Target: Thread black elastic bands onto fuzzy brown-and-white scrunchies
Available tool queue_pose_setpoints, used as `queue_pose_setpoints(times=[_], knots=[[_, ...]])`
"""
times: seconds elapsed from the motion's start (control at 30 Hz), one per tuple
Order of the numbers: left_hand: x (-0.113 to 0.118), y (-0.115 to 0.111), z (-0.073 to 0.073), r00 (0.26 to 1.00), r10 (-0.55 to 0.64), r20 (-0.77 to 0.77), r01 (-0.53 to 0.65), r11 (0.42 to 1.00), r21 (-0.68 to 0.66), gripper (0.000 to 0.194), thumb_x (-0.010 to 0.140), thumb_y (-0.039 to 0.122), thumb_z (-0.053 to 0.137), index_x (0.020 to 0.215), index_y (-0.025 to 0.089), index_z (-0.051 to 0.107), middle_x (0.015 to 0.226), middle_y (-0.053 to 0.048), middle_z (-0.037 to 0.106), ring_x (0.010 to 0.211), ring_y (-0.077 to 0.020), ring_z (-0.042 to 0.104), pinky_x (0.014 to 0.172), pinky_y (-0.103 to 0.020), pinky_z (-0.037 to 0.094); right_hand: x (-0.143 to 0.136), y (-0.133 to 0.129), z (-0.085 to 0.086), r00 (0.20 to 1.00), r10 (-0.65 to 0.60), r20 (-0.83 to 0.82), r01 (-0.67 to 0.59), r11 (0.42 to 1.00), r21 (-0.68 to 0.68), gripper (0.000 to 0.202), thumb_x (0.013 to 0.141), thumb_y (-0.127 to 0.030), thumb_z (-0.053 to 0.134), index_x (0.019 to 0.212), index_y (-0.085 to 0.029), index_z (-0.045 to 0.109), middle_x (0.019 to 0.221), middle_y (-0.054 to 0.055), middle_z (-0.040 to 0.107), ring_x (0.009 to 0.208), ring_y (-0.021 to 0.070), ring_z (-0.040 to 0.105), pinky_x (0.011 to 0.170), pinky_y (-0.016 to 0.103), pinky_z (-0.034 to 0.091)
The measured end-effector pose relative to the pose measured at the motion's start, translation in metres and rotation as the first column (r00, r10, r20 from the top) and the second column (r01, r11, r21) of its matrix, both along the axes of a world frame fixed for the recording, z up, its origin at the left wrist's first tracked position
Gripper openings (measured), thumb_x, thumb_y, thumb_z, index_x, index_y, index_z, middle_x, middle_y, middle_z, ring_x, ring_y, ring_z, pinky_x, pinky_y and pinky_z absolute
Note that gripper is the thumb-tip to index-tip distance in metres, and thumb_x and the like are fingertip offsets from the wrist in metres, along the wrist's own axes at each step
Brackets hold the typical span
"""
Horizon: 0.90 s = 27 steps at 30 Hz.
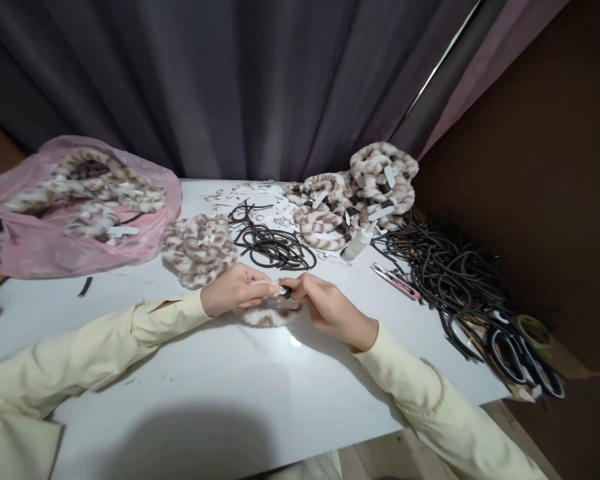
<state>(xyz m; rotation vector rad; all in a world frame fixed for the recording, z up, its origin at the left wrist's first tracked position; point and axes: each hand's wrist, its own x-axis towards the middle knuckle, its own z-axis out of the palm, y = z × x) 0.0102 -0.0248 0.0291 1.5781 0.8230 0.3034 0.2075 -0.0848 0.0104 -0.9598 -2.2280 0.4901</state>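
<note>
My left hand point(240, 288) is closed in a pinch on a white-and-brown furry loop point(267, 317), just above the table. My right hand point(333, 310) is closed too, thumb and fingers at a small black piece point(286, 291) on the loop. The fingertips of both hands nearly meet there and hide most of that piece. Beyond my left hand sits a pile of furry pieces point(200, 247). A tangle of black cords point(275, 247) lies just past my hands.
At the left stands a pink plastic bag point(45, 250) with furry loops. Tagged furry loops point(383, 177), small metal clasps point(250, 193) and a small bottle point(356, 247) are at the back. Pink-handled snips point(397, 283) and a heap of black cords point(445, 260) lie right.
</note>
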Motion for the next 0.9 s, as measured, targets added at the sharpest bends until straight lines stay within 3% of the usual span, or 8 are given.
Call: queue_pose_setpoints(times=[0.13,0.37,0.47,0.53,0.63,0.77,0.83,0.9], knots=[[0.0,-0.002,0.0,0.999,-0.027,-0.042,0.033,0.99,0.134,0.036,0.077,0.04,0.054,0.055,0.012,0.051,0.04,0.006,0.036,0.038,-0.0041,0.026,0.037,-0.019,0.016,-0.005,0.001,-0.001,0.984,-0.067,-0.166,0.054,0.995,-0.078,0.019,0.073,-0.002,0.038,0.075,-0.021,0.036,0.074,0.003,0.056,0.094,0.0182,0.061,0.065,0.025,0.048],[0.001,-0.004,-0.002,0.995,-0.058,-0.082,0.073,0.98,0.186,0.038,0.078,0.044,0.05,0.06,0.011,0.055,0.043,0.006,0.034,0.042,-0.0052,0.027,0.038,-0.018,0.018,-0.009,0.001,0.001,0.957,-0.171,-0.235,0.111,0.962,-0.251,0.014,0.078,-0.008,0.041,0.072,-0.02,0.039,0.074,0.003,0.063,0.078,0.0151,0.063,0.063,0.024,0.048],[0.0,-0.004,-0.003,0.993,-0.083,-0.087,0.103,0.958,0.267,0.038,0.079,0.042,0.048,0.058,0.011,0.054,0.044,0.006,0.031,0.044,-0.0053,0.024,0.039,-0.019,0.018,-0.01,0.001,0.002,0.918,-0.235,-0.319,0.085,0.903,-0.422,0.01,0.078,-0.014,0.049,0.072,-0.018,0.043,0.08,0.004,0.065,0.064,0.0115,0.06,0.059,0.024,0.049],[0.0,-0.004,-0.002,0.99,-0.113,-0.085,0.136,0.922,0.362,0.037,0.08,0.038,0.047,0.055,0.011,0.053,0.046,0.005,0.029,0.045,-0.0051,0.022,0.04,-0.019,0.017,-0.011,0.003,0.004,0.87,-0.289,-0.399,0.016,0.825,-0.565,0.011,0.076,-0.019,0.056,0.072,-0.017,0.046,0.073,0.002,0.063,0.057,0.0098,0.057,0.055,0.023,0.048],[0.0,-0.005,-0.001,0.981,-0.173,-0.093,0.196,0.833,0.518,0.035,0.082,0.034,0.045,0.058,0.011,0.056,0.046,0.006,0.028,0.043,-0.0051,0.021,0.041,-0.019,0.018,-0.009,0.006,0.008,0.812,-0.353,-0.465,-0.124,0.674,-0.728,0.017,0.069,-0.023,0.066,0.075,-0.015,0.052,0.065,-0.001,0.061,0.049,0.0082,0.054,0.05,0.022,0.047],[-0.002,-0.007,0.0,0.942,-0.305,-0.142,0.317,0.66,0.681,0.034,0.086,0.028,0.038,0.059,0.013,0.055,0.043,0.005,0.035,0.039,-0.0055,0.028,0.041,-0.018,0.025,-0.005,0.01,0.011,0.825,-0.352,-0.441,-0.223,0.515,-0.828,0.026,0.06,-0.025,0.073,0.079,-0.011,0.062,0.062,0.0,0.063,0.045,0.0083,0.055,0.049,0.022,0.048],[-0.004,-0.009,-0.001,0.909,-0.377,-0.18,0.371,0.532,0.761,0.033,0.088,0.023,0.033,0.066,0.015,0.056,0.046,0.002,0.045,0.04,-0.0065,0.036,0.044,-0.017,0.031,-0.003,0.01,0.012,0.852,-0.338,-0.401,-0.221,0.462,-0.859,0.028,0.058,-0.027,0.075,0.078,-0.011,0.064,0.054,-0.001,0.062,0.045,0.0095,0.056,0.051,0.023,0.049],[-0.007,-0.012,-0.003,0.881,-0.41,-0.235,0.387,0.341,0.857,0.03,0.088,0.019,0.031,0.074,0.015,0.056,0.049,0.0,0.051,0.042,-0.0082,0.042,0.045,-0.018,0.035,-0.001,0.009,0.014,0.888,-0.301,-0.348,-0.205,0.418,-0.885,0.028,0.057,-0.027,0.075,0.078,-0.01,0.066,0.05,-0.002,0.061,0.045,0.01,0.057,0.051,0.023,0.049]])
